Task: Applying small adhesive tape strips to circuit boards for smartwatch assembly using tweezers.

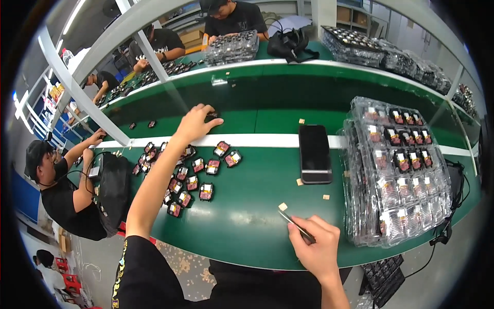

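My left hand [196,124] reaches over the white rail, fingers and thumb closed round a small black module [211,117] that they partly hide. In my right hand [318,244] is a pair of slim metal tweezers [298,227], pointing up and left. At the tweezer tips there is a small tan square [282,206]; whether it is gripped or lies on the bench I cannot tell. Under and beside my left forearm, several black modules with reddish and white faces [206,191] lie loosely grouped on the green bench [242,234].
A dark phone [315,154] lies across the rail [267,140]. Stacked clear plastic trays [404,180], the top one partly filled with modules, stand at right. More tan squares [326,196] dot the bench. A co-worker [72,185] sits at left beside a black bag [114,180]; others work opposite.
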### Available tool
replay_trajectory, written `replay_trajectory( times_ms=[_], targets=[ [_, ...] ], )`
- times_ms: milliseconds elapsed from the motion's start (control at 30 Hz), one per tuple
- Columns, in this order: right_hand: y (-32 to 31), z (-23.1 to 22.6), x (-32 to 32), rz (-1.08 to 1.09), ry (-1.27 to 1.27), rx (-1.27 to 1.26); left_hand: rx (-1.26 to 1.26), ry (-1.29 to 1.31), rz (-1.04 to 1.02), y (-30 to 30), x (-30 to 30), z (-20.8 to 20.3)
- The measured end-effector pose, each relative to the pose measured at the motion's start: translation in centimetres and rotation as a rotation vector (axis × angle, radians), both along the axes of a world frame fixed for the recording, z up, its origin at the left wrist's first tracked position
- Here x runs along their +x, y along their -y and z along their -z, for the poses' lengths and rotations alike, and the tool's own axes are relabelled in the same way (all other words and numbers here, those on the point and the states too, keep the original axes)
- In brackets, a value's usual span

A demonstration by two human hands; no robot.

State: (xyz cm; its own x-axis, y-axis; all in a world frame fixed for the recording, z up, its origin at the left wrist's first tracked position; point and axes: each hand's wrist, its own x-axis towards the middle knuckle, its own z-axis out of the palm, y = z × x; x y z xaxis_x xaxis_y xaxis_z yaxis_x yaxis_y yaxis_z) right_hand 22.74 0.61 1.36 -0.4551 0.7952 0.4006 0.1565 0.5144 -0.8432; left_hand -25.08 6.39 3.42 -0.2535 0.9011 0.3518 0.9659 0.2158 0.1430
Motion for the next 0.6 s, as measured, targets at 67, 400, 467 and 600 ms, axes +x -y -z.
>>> replay_trajectory(
  times_ms=[67, 400, 467, 600],
  targets=[
    [0.3, -0.1, 0.1, 0.002, 0.003, 0.004, 0.010, 0.135, 0.065, -0.3, -0.5, 0.6],
    [2.6, -0.2, 2.0, 0.129, 0.050, -0.060, -0.056, 0.452, 0.605, 6.2, 15.9, -3.6],
    [2.2, -1.1, 1.9, 0.127, 0.051, -0.094, -0.136, 0.481, 0.767, 9.2, 19.0, -3.2],
    [1.6, -1.4, 1.5, 0.115, 0.029, -0.238, -0.285, 0.527, 0.830, 10.6, 20.2, -1.6]
  ],
)
